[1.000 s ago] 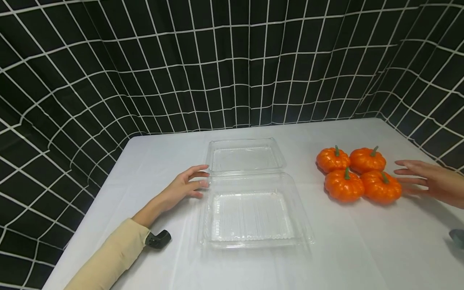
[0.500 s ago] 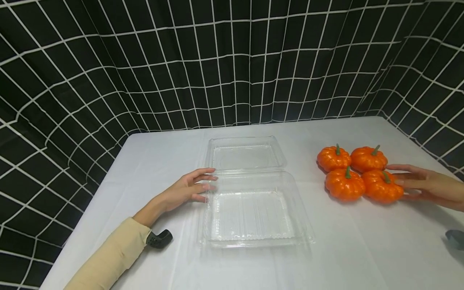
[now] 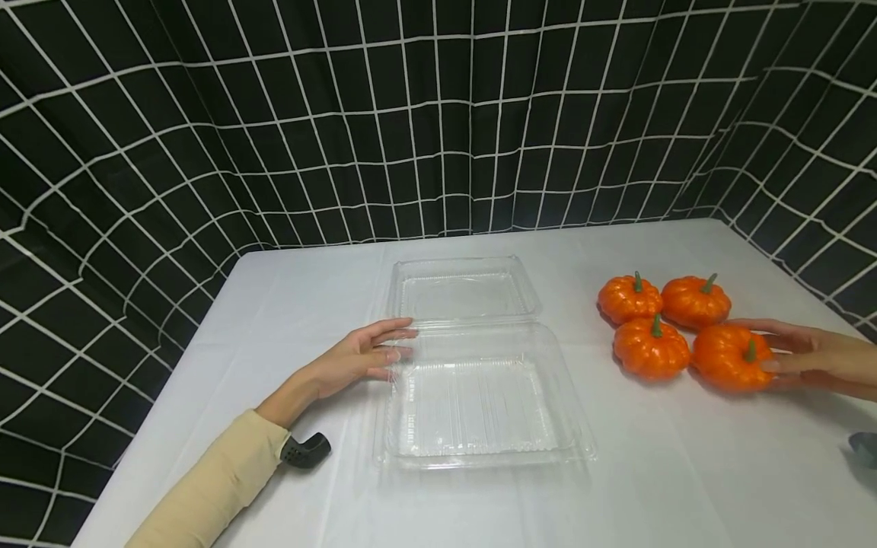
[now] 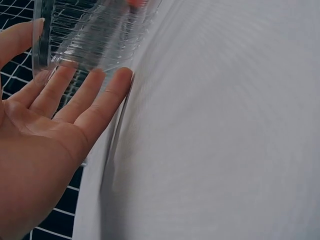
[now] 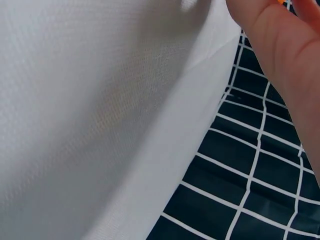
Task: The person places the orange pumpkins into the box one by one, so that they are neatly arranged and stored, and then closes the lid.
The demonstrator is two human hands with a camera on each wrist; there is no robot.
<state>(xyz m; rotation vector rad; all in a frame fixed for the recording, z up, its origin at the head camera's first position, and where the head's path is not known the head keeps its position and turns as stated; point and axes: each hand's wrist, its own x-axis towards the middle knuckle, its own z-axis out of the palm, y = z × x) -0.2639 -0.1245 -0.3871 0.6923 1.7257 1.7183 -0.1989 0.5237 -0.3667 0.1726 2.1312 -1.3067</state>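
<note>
A clear plastic clamshell box [image 3: 479, 457] lies unfolded on the table, its lid [image 3: 466, 268] toward the back. At its left side, my left hand [image 3: 356, 354] has fingers spread and fairly straight against the rim. The left wrist view shows those fingers [image 4: 95, 95] along the clear plastic wall. Over on the right, my right hand [image 3: 815, 358] grips the front right orange pumpkin [image 3: 728, 359] from its right side, thumb in front. That pumpkin leans, with its stem turned to the right. In the right wrist view only part of the hand [image 5: 285, 55] shows; its fingertips are out of frame.
Three more orange pumpkins sit close by: a front left pumpkin [image 3: 651, 352], a back left pumpkin [image 3: 629, 301] and a back right pumpkin [image 3: 695, 303]. White cloth covers the table [image 3: 658, 472]. Black curtains with white grid lines [image 3: 466, 122] stand around its back and sides.
My right hand has come in from the right and taken hold of the front right pumpkin, which has tilted and shifted slightly right. My left hand has edged right to the box's rim.
</note>
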